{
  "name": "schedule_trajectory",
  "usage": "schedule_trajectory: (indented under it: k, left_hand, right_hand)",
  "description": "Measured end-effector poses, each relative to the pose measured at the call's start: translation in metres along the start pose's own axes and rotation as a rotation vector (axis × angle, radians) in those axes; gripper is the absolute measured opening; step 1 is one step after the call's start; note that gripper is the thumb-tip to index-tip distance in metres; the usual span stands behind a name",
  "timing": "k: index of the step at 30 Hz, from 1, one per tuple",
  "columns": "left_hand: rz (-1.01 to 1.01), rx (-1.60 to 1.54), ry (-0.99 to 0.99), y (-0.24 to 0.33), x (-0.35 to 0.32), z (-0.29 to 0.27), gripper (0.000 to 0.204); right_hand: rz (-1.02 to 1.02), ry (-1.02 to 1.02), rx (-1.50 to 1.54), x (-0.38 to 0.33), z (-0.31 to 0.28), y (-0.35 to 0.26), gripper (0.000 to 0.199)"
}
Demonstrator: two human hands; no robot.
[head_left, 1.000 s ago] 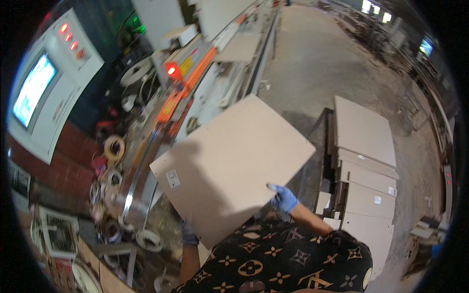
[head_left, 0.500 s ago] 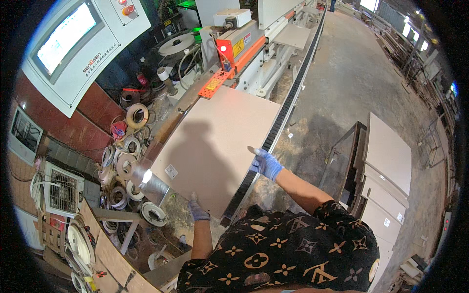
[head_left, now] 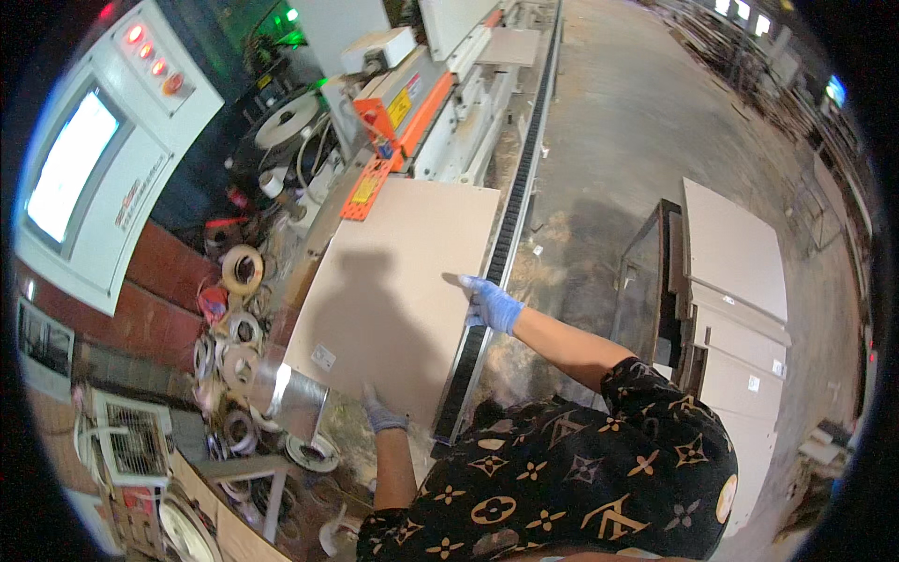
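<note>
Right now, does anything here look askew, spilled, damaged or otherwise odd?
Nothing looks damaged. The beige panel lies flat on the machine bed, left hand at its near edge, right hand at its right edge. The one untidy spot is the tape rolls heaped loosely left of the bed.

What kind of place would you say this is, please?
Probably a woodworking or furniture factory: a panel lies on a long feed machine, coils of edge tape sit beside it, and cut boards are stacked nearby.
</note>
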State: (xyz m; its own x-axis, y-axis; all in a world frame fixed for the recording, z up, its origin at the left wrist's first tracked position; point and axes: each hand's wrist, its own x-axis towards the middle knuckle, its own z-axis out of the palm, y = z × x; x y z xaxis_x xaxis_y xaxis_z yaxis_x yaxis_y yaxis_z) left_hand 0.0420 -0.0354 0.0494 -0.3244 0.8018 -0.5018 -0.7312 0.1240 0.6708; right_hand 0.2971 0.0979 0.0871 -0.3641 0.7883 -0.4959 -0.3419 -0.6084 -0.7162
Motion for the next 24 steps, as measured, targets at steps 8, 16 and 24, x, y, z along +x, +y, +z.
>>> schedule_trajectory:
  k: [8, 16, 24]
  left_hand:
    - [-0.036, 0.056, -0.034, -0.039, 0.073, 0.042, 0.063]
    - [-0.193, 0.082, -0.237, -0.042, 0.175, 0.086, 0.061]
    - [0.156, 0.239, 0.063, -0.066, 0.101, 0.103, 0.044]
  right_hand:
    - [-0.167, -0.070, 0.052, 0.034, -0.044, -0.040, 0.062]
    - [-0.439, 0.070, 0.269, -0.008, -0.145, -0.011, 0.024]
    - [-0.668, 0.820, 1.001, -0.128, -0.417, -0.007, 0.021]
